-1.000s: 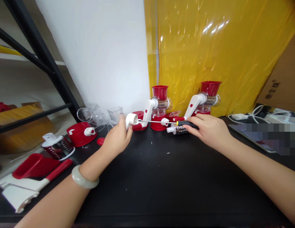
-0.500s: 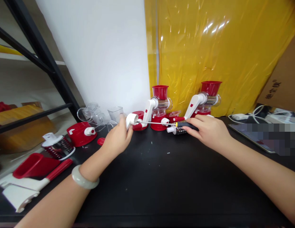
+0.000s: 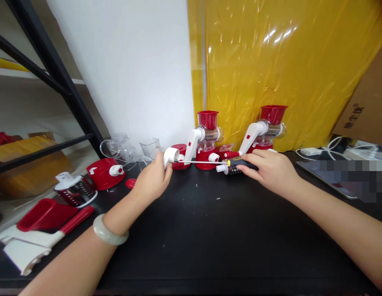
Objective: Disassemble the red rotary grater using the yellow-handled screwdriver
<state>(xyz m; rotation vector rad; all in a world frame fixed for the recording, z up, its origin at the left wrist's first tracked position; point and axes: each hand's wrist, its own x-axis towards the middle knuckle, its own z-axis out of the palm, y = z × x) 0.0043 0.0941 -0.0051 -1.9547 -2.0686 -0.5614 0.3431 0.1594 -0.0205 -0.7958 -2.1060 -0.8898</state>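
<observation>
My left hand [image 3: 152, 176] is closed round a white plastic part [image 3: 171, 156] with a round open end turned to the right. In my right hand [image 3: 268, 167] is a screwdriver [image 3: 206, 163] with a black and yellow handle, held level. Its tip reaches the rim of the white part's opening; whether it touches cannot be made out. Behind the screwdriver's handle lies a metal grater drum [image 3: 229, 169]. Two assembled rotary graters, one in the middle [image 3: 208, 135] and one to the right [image 3: 268, 127], stand beyond my hands.
On the left are a red base [image 3: 105, 174], a drum with a white end [image 3: 76, 191], a red hopper [image 3: 47, 213] and a white and red handled part [image 3: 40, 242]. Clear plastic parts [image 3: 120, 150] lie behind. A tablet [image 3: 326, 179] and white cables [image 3: 331, 146] are at right.
The screwdriver's shaft has dipped slightly at its tip, toward the lower rim of the white part's opening. Both hands stay almost where they were, still gripping.
</observation>
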